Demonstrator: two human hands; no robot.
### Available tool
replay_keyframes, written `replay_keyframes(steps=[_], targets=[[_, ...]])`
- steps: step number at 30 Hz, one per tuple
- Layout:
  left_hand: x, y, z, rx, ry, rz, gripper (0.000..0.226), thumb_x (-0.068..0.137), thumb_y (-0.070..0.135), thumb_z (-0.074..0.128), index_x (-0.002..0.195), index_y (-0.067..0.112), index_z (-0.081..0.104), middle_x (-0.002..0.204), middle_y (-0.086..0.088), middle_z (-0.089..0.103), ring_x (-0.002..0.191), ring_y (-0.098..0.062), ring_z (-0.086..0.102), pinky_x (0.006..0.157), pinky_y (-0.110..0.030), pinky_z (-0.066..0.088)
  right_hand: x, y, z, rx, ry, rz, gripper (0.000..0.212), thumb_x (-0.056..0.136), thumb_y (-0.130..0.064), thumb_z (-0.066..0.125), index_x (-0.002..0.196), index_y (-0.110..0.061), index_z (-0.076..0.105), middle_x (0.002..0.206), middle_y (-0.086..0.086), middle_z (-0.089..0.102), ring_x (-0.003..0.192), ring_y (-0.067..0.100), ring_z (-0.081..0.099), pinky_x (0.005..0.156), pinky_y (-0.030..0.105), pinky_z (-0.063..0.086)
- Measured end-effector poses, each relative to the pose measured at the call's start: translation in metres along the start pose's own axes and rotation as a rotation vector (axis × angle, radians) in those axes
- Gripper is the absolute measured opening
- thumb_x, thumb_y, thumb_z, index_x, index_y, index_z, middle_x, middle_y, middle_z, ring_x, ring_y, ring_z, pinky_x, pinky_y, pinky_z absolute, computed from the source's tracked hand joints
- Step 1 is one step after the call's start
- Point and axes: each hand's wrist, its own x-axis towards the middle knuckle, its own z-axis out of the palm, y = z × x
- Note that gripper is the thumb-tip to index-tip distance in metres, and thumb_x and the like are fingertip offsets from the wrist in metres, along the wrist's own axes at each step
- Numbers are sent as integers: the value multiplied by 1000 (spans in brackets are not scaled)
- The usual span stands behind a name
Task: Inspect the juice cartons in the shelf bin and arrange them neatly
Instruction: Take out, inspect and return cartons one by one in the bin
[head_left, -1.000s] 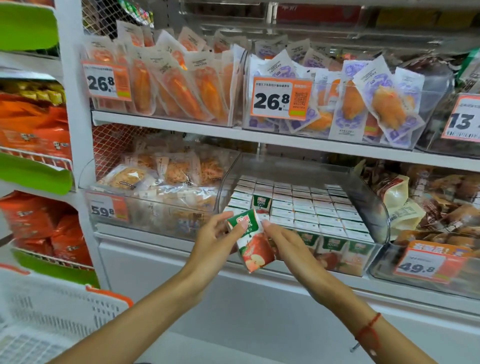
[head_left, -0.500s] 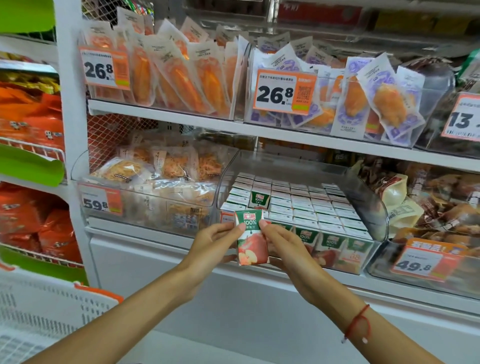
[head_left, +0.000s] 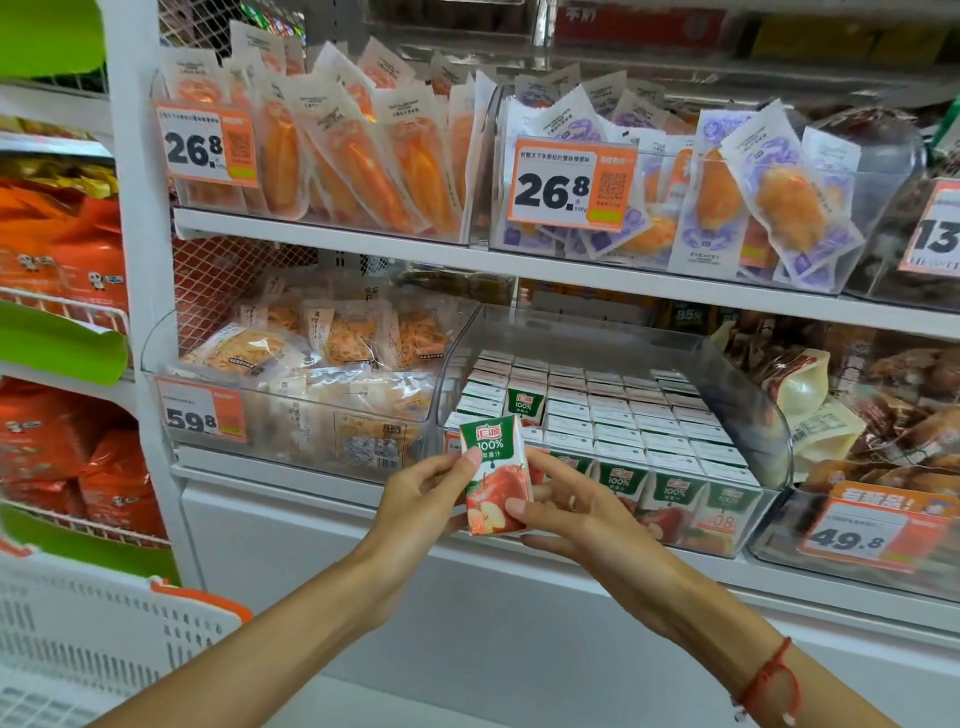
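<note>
At frame centre, both hands' fingers (head_left: 470, 460) pinch the juice carton (head_left: 496, 475), now turned upright before the shelf bin (head_left: 769, 436) for label inspection.

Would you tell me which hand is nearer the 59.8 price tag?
Left. The left hand sits lower right of the 59.8 price tag; the right hand lies farther right, beyond the carton.

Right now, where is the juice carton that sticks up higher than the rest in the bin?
In the head view, the raised carton stands in the clear bin's left part, second column, just behind the hand-held carton.
</note>
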Motion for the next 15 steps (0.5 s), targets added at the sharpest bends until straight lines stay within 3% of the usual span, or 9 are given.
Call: replay_keyframes(steps=[5,9,12,15], targets=[[-3,-9,3,33,67,51,16,93,28,62,100,22,75,91,5,77,87,-9,73,69,-18,57,-5,3,2,-202,177,-83,50,77,-29,80,110,-58,55,85,-10,69,78,-2,63,68,10,49],[-4,-6,9,5,24,26,11,86,40,67,82,35,76,86,8,77,82,-2,72,63,-13,54,-8,5,7,-436,300,-219,62,70,-32,84,106,-66,47,84,-24,65,81,-6,56,68,9,46],[-4,-1,11,29,-17,2,27,72,48,73,90,28,77,83,6,77,79,-4,73,63,-15,55,-9,4,7,-531,273,-272,63,70,-37,84,113,-63,45,85,-26,64,83,-3,55,69,13,48],[-3,3,5,15,-85,-15,25,85,38,70,101,19,75,91,2,78,86,-7,73,65,-14,55,-9,-1,-2,-325,145,-226,45,77,-39,74,113,-58,56,82,-17,68,76,1,60,75,16,51]])
